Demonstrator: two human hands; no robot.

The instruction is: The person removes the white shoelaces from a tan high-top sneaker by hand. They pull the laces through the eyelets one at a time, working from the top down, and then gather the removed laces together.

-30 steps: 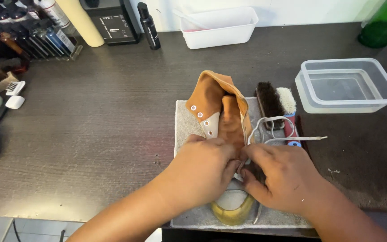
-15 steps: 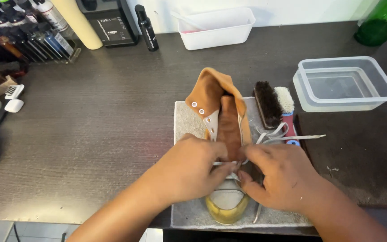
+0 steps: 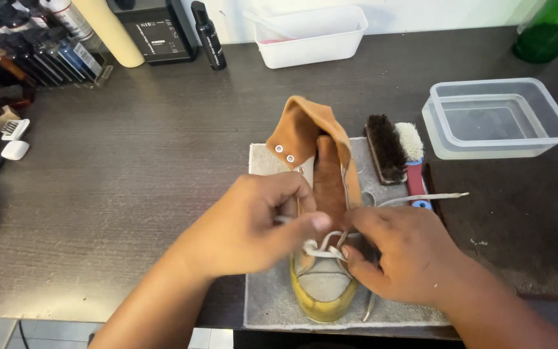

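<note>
Two hands worked one tan shoe [image 3: 321,194] that lay on a grey towel [image 3: 269,300], toe toward the person. The left hand [image 3: 253,226] had its fingers closed on the white lace [image 3: 321,249] over the eyelets. Just right of that grip, the right hand [image 3: 402,255] pinched the same lace at the lowest crossing. Beyond the right hand, two brushes [image 3: 395,148] lay beside the shoe, and a clear tub [image 3: 498,119] stood farther right.
</note>
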